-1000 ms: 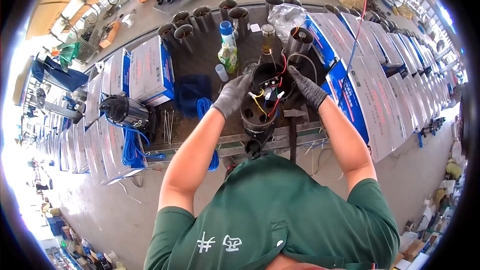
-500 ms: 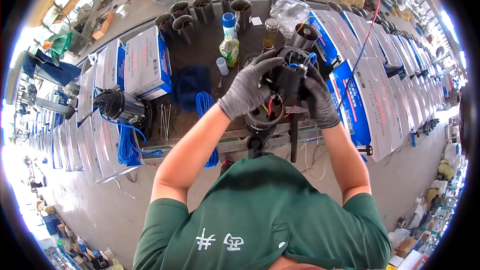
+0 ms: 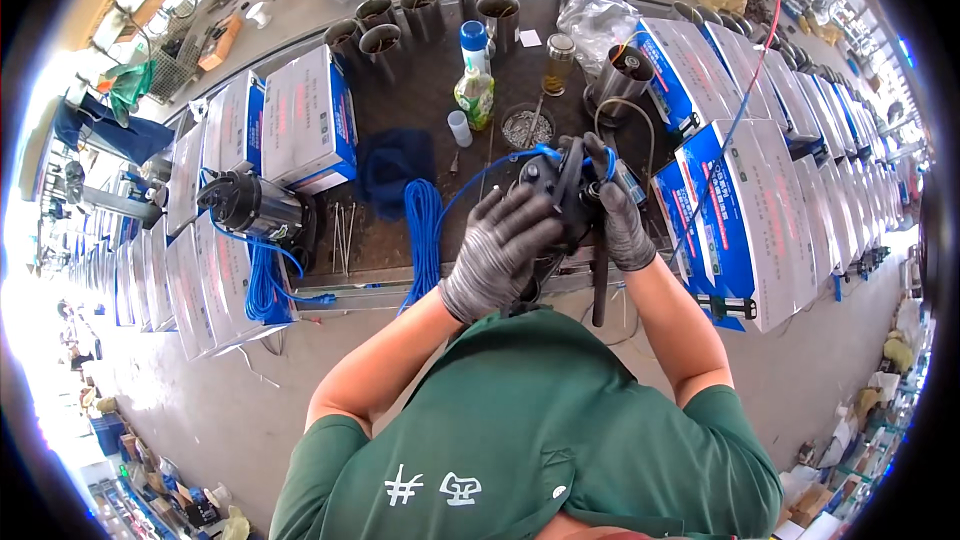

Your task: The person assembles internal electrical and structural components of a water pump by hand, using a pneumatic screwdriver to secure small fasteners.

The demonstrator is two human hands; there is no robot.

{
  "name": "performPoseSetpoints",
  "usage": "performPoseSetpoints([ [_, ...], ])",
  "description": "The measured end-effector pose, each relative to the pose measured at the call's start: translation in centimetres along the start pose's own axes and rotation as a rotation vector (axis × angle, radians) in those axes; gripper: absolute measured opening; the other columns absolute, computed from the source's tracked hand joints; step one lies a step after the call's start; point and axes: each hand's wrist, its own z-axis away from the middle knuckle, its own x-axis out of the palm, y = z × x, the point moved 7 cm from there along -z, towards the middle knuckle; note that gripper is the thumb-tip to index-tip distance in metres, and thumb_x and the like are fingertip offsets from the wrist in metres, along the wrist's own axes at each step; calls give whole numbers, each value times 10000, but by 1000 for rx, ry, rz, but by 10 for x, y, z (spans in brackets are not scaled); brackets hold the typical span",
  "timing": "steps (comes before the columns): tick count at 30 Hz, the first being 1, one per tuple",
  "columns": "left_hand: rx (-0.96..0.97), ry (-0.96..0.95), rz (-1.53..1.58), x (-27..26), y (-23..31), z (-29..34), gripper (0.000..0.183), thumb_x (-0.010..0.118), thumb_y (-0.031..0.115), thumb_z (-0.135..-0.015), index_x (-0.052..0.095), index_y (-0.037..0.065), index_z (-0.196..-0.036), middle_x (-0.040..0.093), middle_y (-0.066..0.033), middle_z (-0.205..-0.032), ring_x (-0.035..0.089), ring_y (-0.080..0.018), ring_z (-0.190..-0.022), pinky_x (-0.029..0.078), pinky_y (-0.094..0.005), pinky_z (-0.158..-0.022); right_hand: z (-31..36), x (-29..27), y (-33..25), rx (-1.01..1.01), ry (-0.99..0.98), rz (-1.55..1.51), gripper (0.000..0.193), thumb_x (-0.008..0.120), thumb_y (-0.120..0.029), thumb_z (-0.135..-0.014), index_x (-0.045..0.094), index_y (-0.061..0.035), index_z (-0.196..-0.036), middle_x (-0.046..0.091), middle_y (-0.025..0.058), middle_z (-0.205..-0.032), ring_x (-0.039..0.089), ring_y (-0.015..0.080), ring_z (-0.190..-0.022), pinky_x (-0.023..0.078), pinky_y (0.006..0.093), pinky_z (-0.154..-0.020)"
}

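Observation:
A black pump cover (image 3: 568, 188) with a handle sits low over the near edge of the workbench, directly in front of me. Both my hands wear grey-black work gloves. My left hand (image 3: 503, 245) lies against the cover's left side, fingers stretched and spread. On the other side, my right hand (image 3: 622, 220) holds the cover, its fingers pointing up along it and partly hidden. A blue cable runs from the cover's top to a coiled bundle (image 3: 424, 230) on the left. What lies beneath the cover is hidden by it and my hands.
An assembled pump (image 3: 255, 208) rests on boxes at left. Boxes (image 3: 765, 225) line the right side. Metal cylinders (image 3: 422, 12) stand along the far edge, with a spray bottle (image 3: 474, 98), glass jar (image 3: 558, 65) and dish of small parts (image 3: 527, 127) nearer. Dark cloth (image 3: 392, 165) lies left.
The black cover has come down toward me and turned. My left hand has opened out flat against it. The cable coil now links to the cover, and the parts dish is uncovered.

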Motion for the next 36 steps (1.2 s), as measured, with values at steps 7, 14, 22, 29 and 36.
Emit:
performPoseSetpoints([
  [7,139,-80,45,3,20,3,397,674,121,-812,661,177,-1205,595,-82,-1361,499,-332,-1348,374,-527,-1087,-37,17,3,272,-72,192,296,630,-232,-981,718,3,-1138,733,87,-1075,670,143,-979,525,301,-913],
  [14,-346,64,33,-26,-64,1,565,729,128,-793,567,74,-1331,581,-196,-1293,540,-394,-1211,429,-485,-1046,-70,-18,26,423,-172,145,239,647,-240,-949,697,-11,-994,689,45,-897,631,107,-826,513,262,-791],
  [22,-480,-259,92,-10,-88,27,720,849,240,-725,550,87,-1361,631,-206,-1159,607,-410,-1049,500,-468,-915,-63,20,12,409,-271,458,413,663,-342,-957,703,5,-1178,727,66,-1065,653,114,-987,503,270,-913],
  [29,-724,-139,311,15,-81,45,663,787,119,-778,528,81,-1387,662,-176,-883,656,-319,-760,531,-410,-709,-28,21,-14,104,115,613,292,625,-253,-998,720,7,-1091,616,-25,-852,518,48,-788,416,203,-730],
  [36,-704,-43,446,28,-85,62,610,648,11,-896,453,93,-1468,610,-53,-891,628,-125,-819,544,-309,-749,-7,3,1,165,252,451,273,676,-251,-960,695,-17,-1099,684,21,-949,637,94,-855,529,226,-792],
])
